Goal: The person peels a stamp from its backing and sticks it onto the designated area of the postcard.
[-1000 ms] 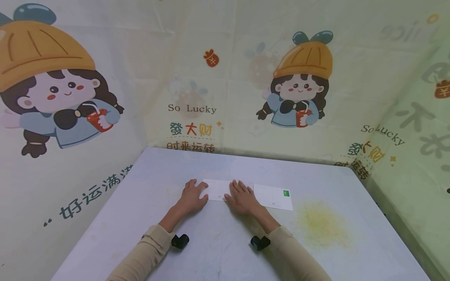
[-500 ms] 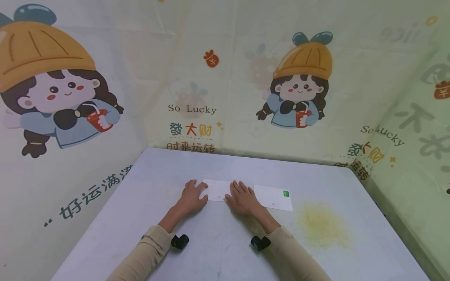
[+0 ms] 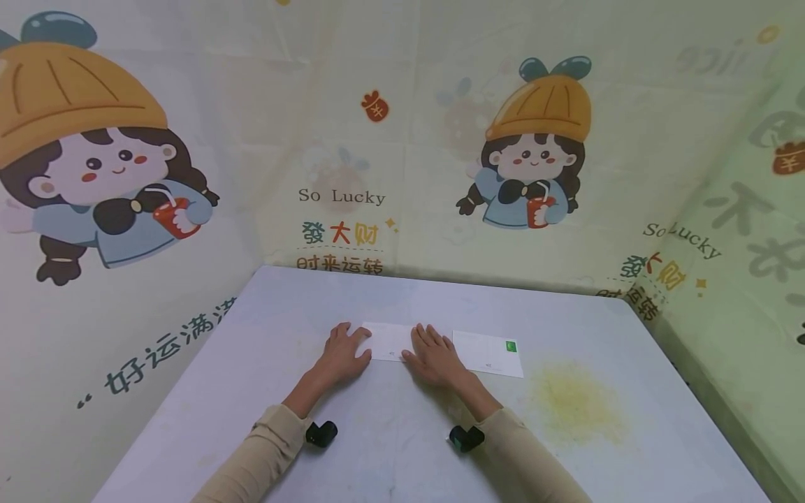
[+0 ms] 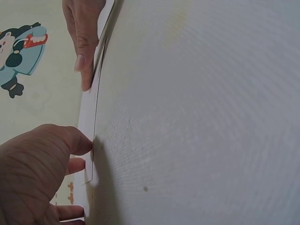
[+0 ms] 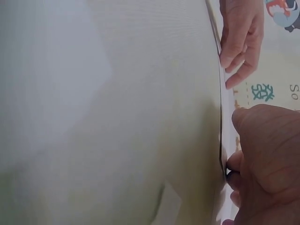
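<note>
A white envelope (image 3: 385, 339) with small print at its lower edge lies flat on the table between both hands. At its left end my left hand (image 3: 344, 354) rests with fingers spread, the thumb and fingertips at the short edge. My right hand (image 3: 435, 355) lies over the right end, fingers straight and together, hiding that part. In the left wrist view the thumb (image 4: 80, 143) touches the near corner of the paper. A second white envelope (image 3: 484, 351) with a green stamp (image 3: 511, 346) lies just right of my right hand.
The white table (image 3: 390, 433) has a yellowish stain (image 3: 578, 402) at the right. A patterned curtain (image 3: 428, 209) stands behind and at both sides. Small black wrist cameras (image 3: 322, 434) sit at the sleeve cuffs.
The hands and both envelopes hold their places; only the head view has shifted very slightly.
</note>
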### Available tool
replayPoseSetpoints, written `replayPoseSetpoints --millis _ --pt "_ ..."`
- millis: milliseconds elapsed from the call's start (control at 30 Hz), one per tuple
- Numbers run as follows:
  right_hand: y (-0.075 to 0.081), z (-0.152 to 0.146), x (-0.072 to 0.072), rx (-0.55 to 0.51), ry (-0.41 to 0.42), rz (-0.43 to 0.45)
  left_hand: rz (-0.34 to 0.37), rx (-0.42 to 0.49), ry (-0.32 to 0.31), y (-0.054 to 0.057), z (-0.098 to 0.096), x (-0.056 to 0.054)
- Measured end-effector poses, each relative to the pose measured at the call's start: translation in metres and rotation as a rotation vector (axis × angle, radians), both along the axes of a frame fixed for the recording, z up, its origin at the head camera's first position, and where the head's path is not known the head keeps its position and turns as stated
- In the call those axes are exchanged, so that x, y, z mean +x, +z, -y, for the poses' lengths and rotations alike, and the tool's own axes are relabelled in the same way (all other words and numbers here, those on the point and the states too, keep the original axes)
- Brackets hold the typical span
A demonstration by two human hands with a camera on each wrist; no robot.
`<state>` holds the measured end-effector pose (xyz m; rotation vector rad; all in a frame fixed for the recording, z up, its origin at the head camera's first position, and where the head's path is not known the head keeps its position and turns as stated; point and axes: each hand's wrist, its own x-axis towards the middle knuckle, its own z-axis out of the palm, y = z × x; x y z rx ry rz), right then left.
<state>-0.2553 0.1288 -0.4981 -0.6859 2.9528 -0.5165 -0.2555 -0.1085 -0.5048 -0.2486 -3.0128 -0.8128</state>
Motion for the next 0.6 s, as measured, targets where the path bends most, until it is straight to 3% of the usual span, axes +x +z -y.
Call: replayPoseSetpoints --millis 600 --pt "-0.0002 -0.0035 0.0008 0.001 0.006 0.018 0.005 0.025 -0.014 0.0018 0.0011 0.0011"
